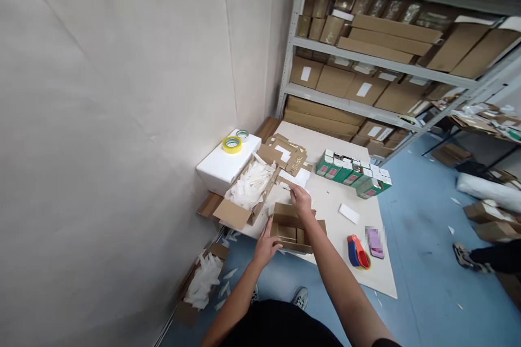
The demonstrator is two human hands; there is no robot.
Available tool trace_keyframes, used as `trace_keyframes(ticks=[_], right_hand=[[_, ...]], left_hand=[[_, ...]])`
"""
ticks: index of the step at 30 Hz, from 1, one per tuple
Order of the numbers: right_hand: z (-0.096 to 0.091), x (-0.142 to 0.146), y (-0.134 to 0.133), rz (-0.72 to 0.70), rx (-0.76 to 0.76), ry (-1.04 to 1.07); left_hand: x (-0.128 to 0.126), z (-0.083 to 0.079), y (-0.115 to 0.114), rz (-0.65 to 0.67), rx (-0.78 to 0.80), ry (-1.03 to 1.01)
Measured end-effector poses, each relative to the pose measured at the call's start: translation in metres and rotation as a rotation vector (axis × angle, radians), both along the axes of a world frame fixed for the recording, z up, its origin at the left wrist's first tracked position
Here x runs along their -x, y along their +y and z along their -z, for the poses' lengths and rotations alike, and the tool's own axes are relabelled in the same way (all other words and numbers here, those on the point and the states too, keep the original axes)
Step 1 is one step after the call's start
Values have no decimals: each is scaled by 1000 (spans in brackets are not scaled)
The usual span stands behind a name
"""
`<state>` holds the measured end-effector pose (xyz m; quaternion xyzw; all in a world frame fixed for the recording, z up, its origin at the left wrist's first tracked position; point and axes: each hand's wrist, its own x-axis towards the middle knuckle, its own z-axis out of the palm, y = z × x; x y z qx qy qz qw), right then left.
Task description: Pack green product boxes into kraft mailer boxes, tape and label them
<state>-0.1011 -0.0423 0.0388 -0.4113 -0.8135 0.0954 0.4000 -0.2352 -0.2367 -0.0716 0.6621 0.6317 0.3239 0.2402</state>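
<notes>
A small open cardboard box [293,230] with inner dividers sits at the near edge of a white table [378,271]. My left hand [266,246] rests against the box's left side, fingers curled on its edge. My right hand [300,199] reaches just past the box's far side toward a flat cardboard piece and white paper [293,178]; its fingers are bent and I cannot see anything in them. A larger open carton [248,190] full of white plastic bags lies to the left.
Green and white cartons [353,172] stand in a row on the table. A tape dispenser [358,252], a purple phone [375,242], a white foam box [228,165] with yellow tape rolls [232,144]. Shelves [366,59] of cardboard boxes behind. Another person's foot [464,256] at right.
</notes>
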Motion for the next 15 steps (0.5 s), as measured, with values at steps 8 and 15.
trace_keyframes(ticks=[8,15], right_hand=[[7,-134,-53,275,6,75],[64,-219,-78,381,263,-111]], left_hand=[[-62,-14,41,123,1,31],[-136,-13,82,209,2,51]])
